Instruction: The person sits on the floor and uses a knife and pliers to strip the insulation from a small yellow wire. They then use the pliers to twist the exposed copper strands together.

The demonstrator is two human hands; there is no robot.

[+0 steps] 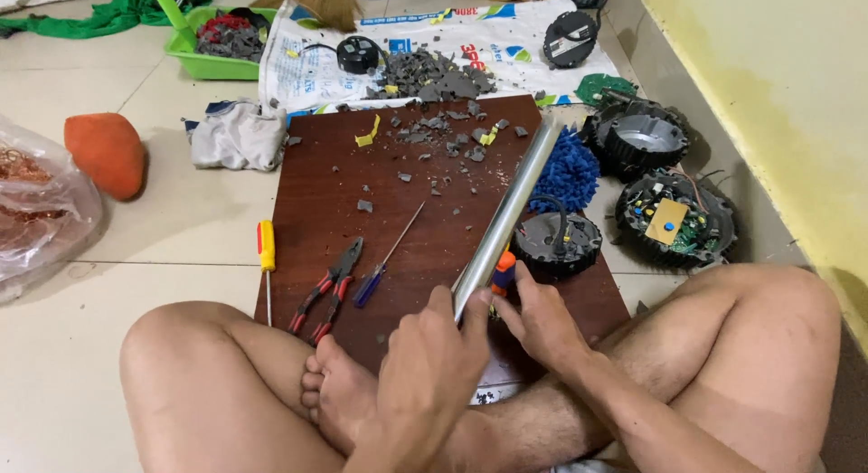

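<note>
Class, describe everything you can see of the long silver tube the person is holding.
The silver tube is a long, straight, shiny cylinder that looks like metal. It slants across the dark brown wooden board, its far end up by the blue bristly thing and its near end low in the left hand, which grips it. The right hand sits beside that end, at a small orange part.

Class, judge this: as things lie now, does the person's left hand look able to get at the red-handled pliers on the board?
Probably not at once: the left hand grips the metal tube. The pliers lie uncovered on the board to its left.
</note>
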